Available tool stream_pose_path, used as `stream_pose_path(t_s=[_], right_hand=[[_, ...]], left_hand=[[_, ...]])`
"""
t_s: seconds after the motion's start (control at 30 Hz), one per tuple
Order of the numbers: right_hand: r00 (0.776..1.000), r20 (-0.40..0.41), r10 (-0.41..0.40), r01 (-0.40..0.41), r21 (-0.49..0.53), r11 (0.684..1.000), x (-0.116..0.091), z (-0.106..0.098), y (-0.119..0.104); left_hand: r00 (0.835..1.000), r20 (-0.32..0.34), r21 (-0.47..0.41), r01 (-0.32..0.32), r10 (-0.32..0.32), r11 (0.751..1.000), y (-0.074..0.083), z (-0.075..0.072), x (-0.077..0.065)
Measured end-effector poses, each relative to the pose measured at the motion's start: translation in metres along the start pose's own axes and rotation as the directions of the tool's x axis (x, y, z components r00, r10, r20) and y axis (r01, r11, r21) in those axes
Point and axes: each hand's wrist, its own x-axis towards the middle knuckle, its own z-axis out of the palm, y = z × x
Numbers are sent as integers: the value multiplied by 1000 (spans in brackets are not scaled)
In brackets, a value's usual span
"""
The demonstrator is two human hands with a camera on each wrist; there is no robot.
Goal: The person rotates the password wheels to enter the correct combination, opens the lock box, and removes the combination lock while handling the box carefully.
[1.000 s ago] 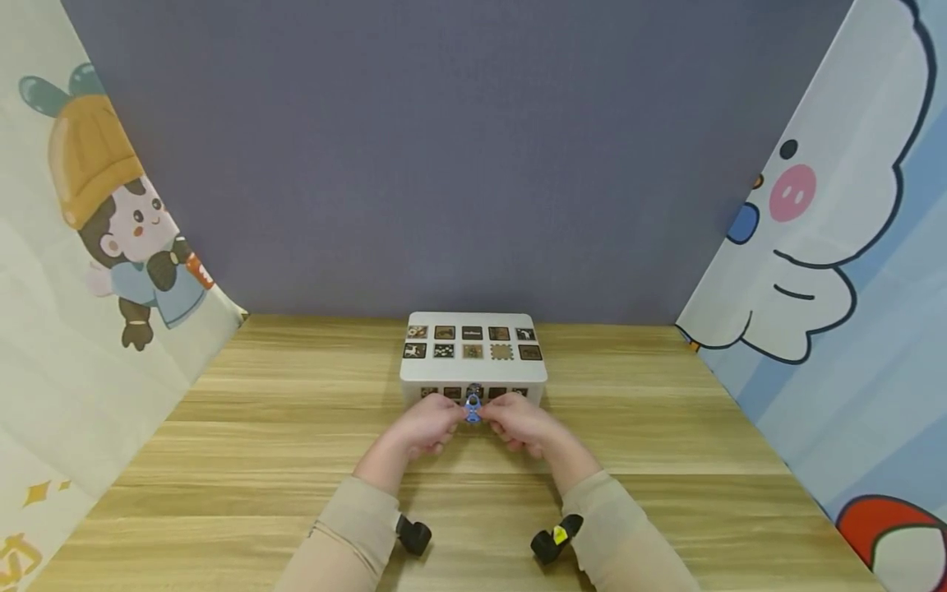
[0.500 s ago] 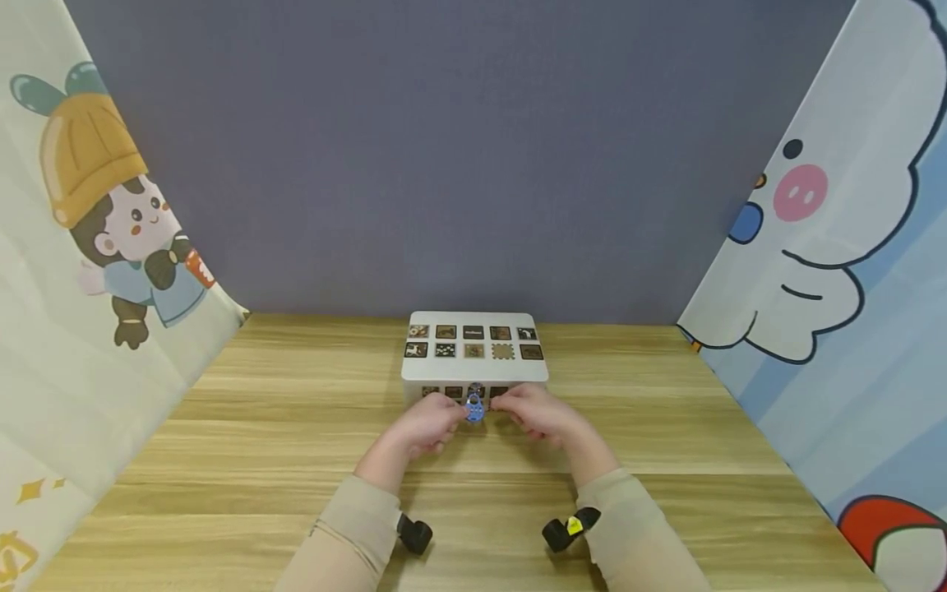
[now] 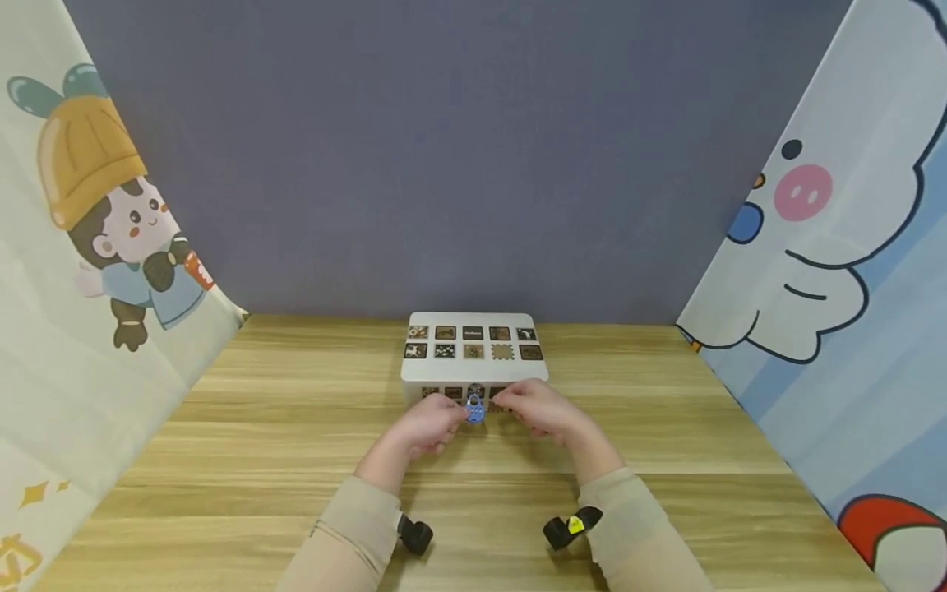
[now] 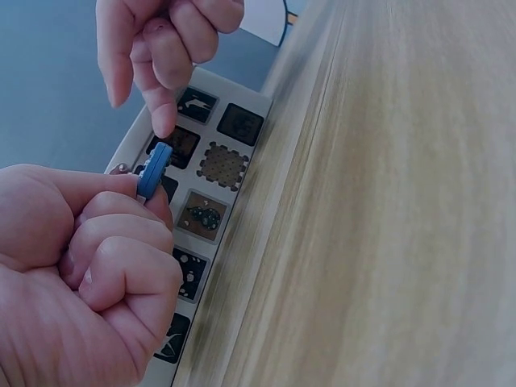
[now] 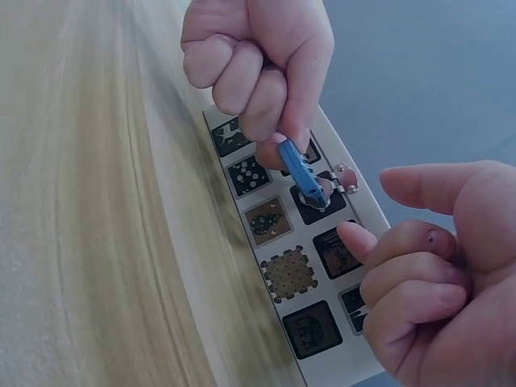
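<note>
A small blue padlock (image 3: 475,409) hangs at the front of a white box (image 3: 473,370) printed with small square pictures. My left hand (image 3: 429,423) pinches the padlock between thumb and index finger, as the left wrist view shows with the lock's blue body (image 4: 155,171) edge-on. In the right wrist view the padlock (image 5: 300,171) overlaps the metal clasp (image 5: 348,179) on the box's front. My right hand (image 3: 543,409) is just right of the padlock, apart from it. Its thumb and index finger are spread with nothing between them; the other fingers are curled.
The box stands on a wooden table (image 3: 296,395), close to a grey back panel (image 3: 473,164). Cartoon-printed sheets (image 3: 44,288) flank the table on both sides. A black wrist camera (image 3: 416,536) sits at each sleeve cuff.
My right hand has let go of the padlock and moved a little to the right. My left hand stays in place with the padlock.
</note>
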Motion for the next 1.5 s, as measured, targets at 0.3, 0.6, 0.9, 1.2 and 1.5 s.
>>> stream_pose_path(t_s=[0.3,0.6,0.9,1.2,1.5], right_hand=[[1000,-4,-24,24,-8,1000,7,8,5],[999,31,-35,34,24,999,9,17,9],[998,46,-39,36,59,998,12,23,12],[998,61,-28,23,76,997,14,26,12],[997,79,-26,19,97,995,15,28,13]], left_hand=[[1000,0,-8,-4,4,1000,0,0,0],[1000,-3,-34,16,-16,999,2,0,-1],[1000,1,-38,20,-20,999,3,0,-1],[1000,-1,-38,17,-17,999,2,0,1],[1000,-3,-29,22,-22,999,3,0,-2]])
